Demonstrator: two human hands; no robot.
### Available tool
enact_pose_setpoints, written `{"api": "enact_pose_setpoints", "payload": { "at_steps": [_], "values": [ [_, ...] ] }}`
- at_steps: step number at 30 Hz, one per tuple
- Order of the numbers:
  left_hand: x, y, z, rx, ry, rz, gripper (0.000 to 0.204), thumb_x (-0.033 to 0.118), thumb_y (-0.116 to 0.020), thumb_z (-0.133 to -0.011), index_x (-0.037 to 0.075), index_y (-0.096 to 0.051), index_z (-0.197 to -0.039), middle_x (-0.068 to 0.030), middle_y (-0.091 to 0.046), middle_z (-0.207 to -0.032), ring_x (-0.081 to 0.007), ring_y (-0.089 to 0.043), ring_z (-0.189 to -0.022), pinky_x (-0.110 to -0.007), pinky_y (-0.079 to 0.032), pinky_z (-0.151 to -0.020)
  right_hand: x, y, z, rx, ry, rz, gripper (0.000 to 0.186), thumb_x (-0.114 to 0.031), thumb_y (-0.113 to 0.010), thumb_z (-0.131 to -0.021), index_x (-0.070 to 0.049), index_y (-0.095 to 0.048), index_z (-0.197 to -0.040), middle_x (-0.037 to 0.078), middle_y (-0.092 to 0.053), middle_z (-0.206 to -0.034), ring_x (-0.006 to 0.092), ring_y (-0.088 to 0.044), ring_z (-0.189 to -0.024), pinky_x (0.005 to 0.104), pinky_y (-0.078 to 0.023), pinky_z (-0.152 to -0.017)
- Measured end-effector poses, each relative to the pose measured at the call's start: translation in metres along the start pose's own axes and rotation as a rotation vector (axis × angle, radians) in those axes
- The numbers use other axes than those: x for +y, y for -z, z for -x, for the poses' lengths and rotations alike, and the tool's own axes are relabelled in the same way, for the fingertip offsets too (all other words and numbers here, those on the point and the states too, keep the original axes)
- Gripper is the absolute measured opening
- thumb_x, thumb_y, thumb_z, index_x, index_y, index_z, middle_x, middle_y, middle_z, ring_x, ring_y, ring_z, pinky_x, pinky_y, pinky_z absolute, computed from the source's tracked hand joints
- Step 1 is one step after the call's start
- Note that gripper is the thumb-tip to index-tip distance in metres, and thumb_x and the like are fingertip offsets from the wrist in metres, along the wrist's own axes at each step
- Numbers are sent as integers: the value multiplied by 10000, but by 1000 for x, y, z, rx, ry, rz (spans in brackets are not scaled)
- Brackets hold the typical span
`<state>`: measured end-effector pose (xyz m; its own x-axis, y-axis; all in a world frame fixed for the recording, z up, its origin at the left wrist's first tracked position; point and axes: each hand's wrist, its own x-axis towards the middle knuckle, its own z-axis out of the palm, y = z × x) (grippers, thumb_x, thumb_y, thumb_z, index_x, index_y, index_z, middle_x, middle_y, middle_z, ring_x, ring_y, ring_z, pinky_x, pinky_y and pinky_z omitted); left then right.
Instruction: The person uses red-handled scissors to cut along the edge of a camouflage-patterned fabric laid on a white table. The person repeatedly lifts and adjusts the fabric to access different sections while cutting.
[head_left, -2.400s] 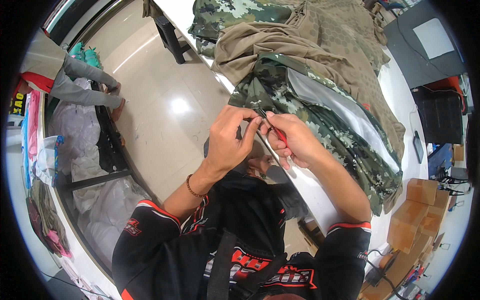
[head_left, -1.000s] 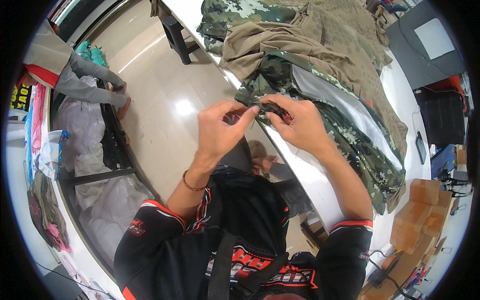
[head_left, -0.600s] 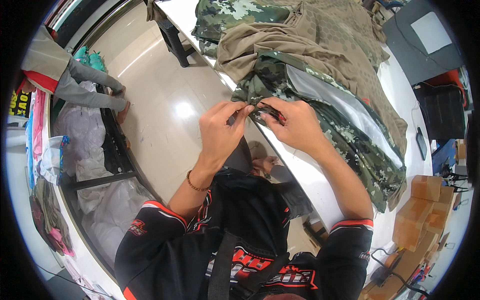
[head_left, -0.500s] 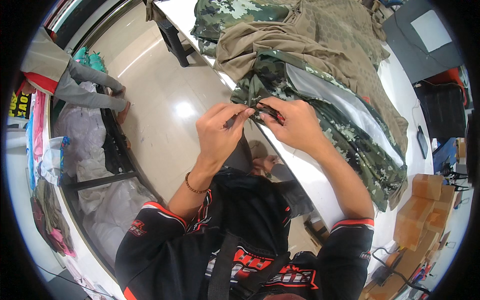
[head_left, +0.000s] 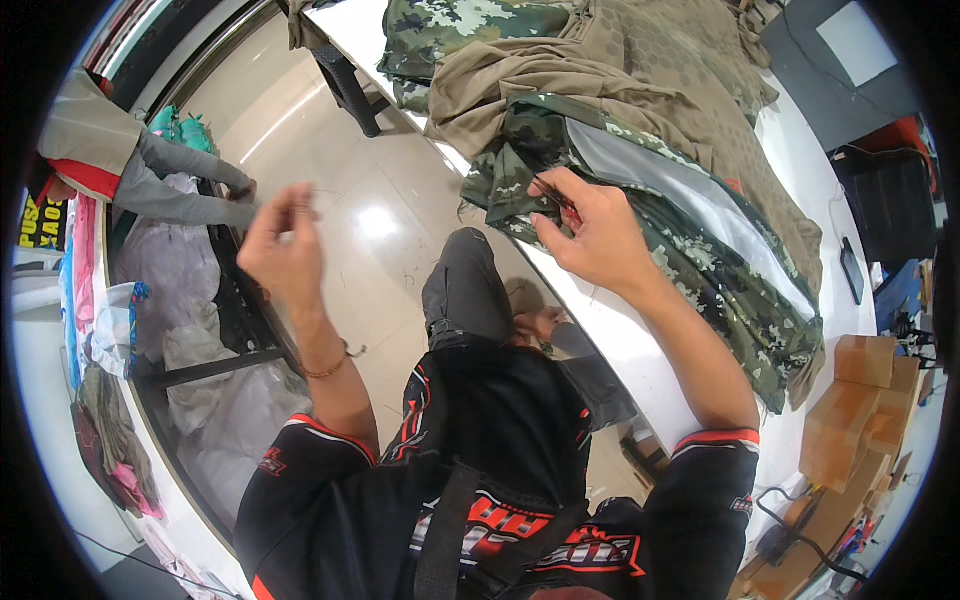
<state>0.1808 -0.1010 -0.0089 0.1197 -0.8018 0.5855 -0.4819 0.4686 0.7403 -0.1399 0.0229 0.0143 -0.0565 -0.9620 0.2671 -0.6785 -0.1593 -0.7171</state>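
Note:
My left hand (head_left: pixel 283 245) is raised over the floor, away from the table. Its thumb and fingers are pinched together and blurred by motion; what they hold, if anything, is too small to make out. Close to the table's edge, my right hand (head_left: pixel 603 235) curls around small thread snips (head_left: pixel 571 213) with red and dark parts, mostly hidden by the fingers. Just beyond lies a green camouflage garment (head_left: pixel 695 268) with a smooth grey inner side (head_left: pixel 665 185) showing. Its near corner (head_left: pixel 495 190) hangs at the table edge, with loose threads along it.
Tan patterned cloth (head_left: pixel 640 95) is heaped on the white table (head_left: pixel 640 345). A phone (head_left: pixel 851 270) and cardboard boxes (head_left: pixel 850 425) are at the right. On the left, another person's sleeve (head_left: pixel 185 175) reaches over a dark-framed bin (head_left: pixel 215 357) holding clear plastic bags. A dark stool (head_left: pixel 350 90) stands beyond.
My left hand has moved away from the garment's corner, leftward over the floor, still pinched. My right hand has shifted slightly right, keeping the snips. The garment's corner is released.

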Motion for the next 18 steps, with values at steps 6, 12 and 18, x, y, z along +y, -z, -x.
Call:
{"api": "enact_pose_setpoints", "payload": {
  "at_steps": [6,12,18],
  "values": [
    [20,-10,0,-16,-135,10,209,-39,-717,-909,12,-775,-1103,-77,-776,-1109,-153,-714,-937,-305,-569,-837,-4,-3,-3,15,34,43,224,-139,-726,-893,-73,-729,-1108,163,-723,-831,353,-711,-741,433,-551,-693],
    [90,-72,56,-418,-325,240,301,79,-893,-773,29,-791,-1052,-117,-762,-1060,-245,-736,-923,-348,-571,-823,0,-3,-4,68,41,10,173,-104,-746,-904,-11,-728,-1049,152,-715,-936,318,-701,-757,388,-548,-681],
    [85,-97,59,-555,-111,318,229,5,-809,-874,-2,-769,-1099,-126,-771,-1016,-188,-734,-865,-298,-569,-801,0,-1,-16,179,169,-126,156,-91,-744,-922,8,-707,-1037,108,-680,-956,252,-648,-732,340,-514,-663]
  ]
}}
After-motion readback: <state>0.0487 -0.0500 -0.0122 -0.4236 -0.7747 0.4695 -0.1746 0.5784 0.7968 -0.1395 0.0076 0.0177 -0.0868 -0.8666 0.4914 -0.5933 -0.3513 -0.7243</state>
